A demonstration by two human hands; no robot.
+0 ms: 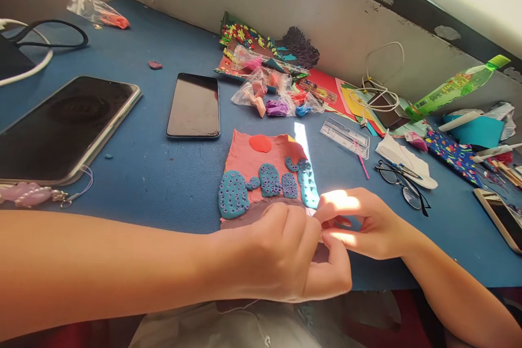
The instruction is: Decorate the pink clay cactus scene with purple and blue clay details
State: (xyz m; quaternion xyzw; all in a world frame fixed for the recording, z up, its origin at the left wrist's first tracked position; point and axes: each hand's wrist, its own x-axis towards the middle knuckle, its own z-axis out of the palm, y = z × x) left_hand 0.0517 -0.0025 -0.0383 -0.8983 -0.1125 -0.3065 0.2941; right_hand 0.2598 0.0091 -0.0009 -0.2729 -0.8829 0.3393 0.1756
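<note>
A flat clay picture [240,149] lies at the table's front edge, with a pink upper part, a dark lower part and a red clay disc [260,143]. Blue clay shapes [233,194] dotted with small purple rings run across its middle. My left hand [285,253] is closed over the lower part of the picture, its fingers curled and hiding that area. Against its fingertips, at the picture's right edge, my right hand [362,223] pinches with thumb and fingers. Whatever sits between the fingers of either hand is hidden or too small to name.
Two phones [193,104] [69,125] lie to the left. Bagged clay [277,106], a clear ruler [345,136] and glasses [402,185] lie beyond the picture and to its right. A green bottle [457,87] leans by the wall; another phone [501,217] rests far right.
</note>
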